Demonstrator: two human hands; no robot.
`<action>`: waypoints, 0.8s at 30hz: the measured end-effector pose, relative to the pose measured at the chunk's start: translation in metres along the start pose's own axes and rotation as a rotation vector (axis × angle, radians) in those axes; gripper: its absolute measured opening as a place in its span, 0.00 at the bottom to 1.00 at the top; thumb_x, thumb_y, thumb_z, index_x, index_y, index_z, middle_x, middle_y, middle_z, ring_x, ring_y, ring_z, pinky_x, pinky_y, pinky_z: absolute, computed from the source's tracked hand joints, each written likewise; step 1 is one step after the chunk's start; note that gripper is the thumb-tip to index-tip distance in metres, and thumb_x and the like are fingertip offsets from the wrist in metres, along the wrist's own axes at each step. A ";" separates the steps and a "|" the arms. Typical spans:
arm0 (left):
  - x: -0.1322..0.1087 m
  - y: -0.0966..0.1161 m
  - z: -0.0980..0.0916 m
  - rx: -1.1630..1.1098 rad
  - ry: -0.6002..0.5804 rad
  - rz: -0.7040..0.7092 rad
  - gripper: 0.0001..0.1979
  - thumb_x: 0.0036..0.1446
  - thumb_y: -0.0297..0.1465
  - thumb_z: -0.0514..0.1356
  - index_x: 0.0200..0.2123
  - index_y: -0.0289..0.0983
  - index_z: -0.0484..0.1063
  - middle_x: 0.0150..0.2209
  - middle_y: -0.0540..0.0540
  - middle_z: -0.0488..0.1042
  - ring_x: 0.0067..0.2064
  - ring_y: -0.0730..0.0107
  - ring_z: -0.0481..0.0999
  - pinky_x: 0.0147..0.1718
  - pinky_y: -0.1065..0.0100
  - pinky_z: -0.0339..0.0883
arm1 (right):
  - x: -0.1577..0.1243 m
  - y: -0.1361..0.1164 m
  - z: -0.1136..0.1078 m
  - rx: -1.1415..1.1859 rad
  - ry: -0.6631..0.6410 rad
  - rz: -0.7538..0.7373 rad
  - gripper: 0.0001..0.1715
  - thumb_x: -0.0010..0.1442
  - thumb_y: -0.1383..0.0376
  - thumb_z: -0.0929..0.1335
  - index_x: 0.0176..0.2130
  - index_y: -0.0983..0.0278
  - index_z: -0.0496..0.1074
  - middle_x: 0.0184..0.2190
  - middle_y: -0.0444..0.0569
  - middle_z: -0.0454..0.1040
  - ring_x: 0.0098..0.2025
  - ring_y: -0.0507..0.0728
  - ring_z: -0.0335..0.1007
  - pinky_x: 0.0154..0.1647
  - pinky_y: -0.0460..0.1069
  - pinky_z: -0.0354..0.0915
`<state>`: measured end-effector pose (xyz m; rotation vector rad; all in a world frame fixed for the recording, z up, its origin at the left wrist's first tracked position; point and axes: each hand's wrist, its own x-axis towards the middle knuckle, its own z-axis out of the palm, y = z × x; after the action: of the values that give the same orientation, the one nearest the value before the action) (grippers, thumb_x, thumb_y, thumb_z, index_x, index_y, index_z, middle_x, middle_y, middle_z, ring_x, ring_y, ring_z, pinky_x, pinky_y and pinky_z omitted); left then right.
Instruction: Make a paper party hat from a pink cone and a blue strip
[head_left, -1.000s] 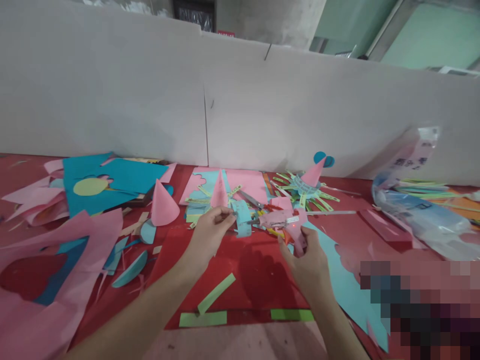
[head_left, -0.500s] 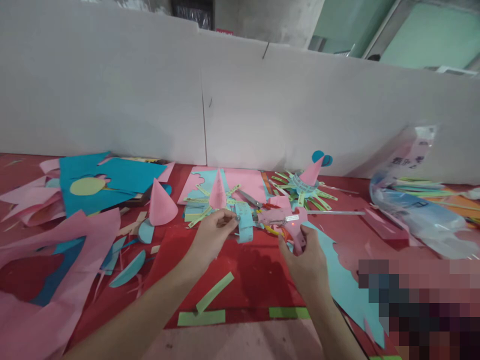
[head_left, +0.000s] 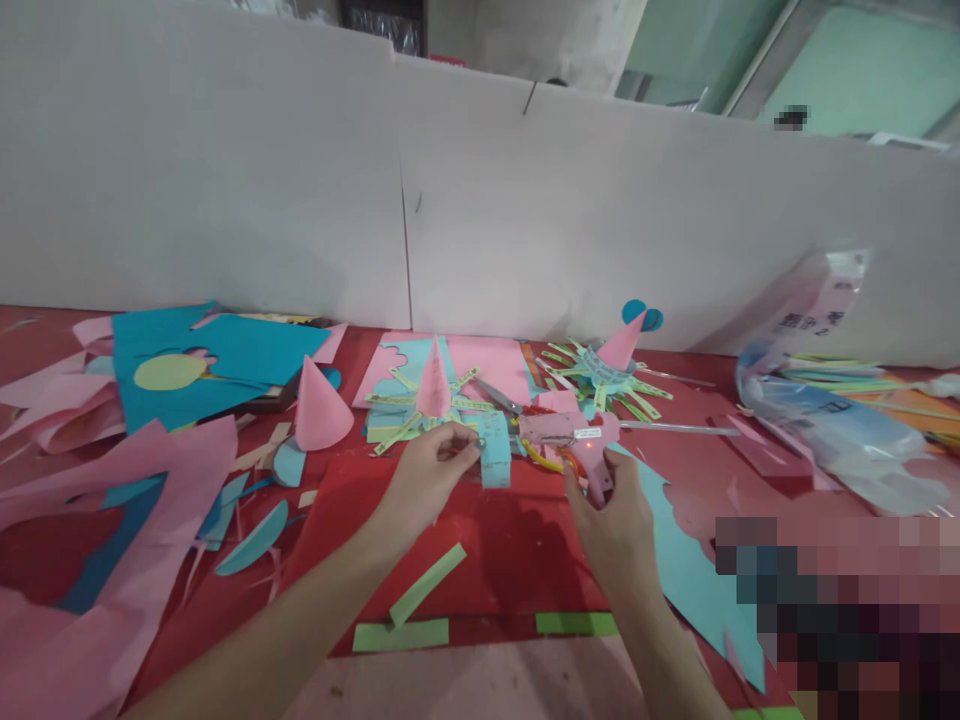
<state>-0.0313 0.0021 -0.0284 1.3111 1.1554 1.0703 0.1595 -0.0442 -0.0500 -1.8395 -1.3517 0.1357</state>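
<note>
My left hand (head_left: 439, 462) pinches the end of a light blue paper strip (head_left: 496, 455), which hangs bent above the red sheet. My right hand (head_left: 616, 510) is wrapped round the handle of a pink glue gun (head_left: 574, 435) with a small red light on its body. The gun's nozzle points left, close to the strip; whether they touch I cannot tell. From the gun's back a clear glue stick (head_left: 679, 428) sticks out to the right. Behind the strip stands a pink paper cone (head_left: 433, 385) among green patterned strips. Scissors (head_left: 495, 395) lie partly hidden behind the gun.
A second pink cone (head_left: 321, 410) stands at left beside blue and pink paper scraps (head_left: 180, 500). At the back right is a finished-looking cone figure (head_left: 619, 350) with green strips. A plastic bag (head_left: 832, 400) lies further right. A white panel (head_left: 480, 210) closes off the back.
The blue strip has turned slightly, now showing its flat side more. The glue gun and my left hand have shifted a little to the right in view.
</note>
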 end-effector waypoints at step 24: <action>0.000 0.010 -0.009 0.018 0.100 -0.008 0.08 0.48 0.36 0.57 0.29 0.37 0.69 0.29 0.49 0.73 0.32 0.68 0.73 0.34 0.66 0.69 | 0.007 0.005 -0.003 -0.070 0.103 0.045 0.30 0.46 0.49 0.68 0.43 0.65 0.62 0.31 0.49 0.68 0.28 0.54 0.62 0.28 0.48 0.58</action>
<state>-0.0399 0.0033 -0.0180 1.2784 1.2461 1.1326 0.1673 -0.0402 -0.0490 -1.9094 -1.2588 0.0167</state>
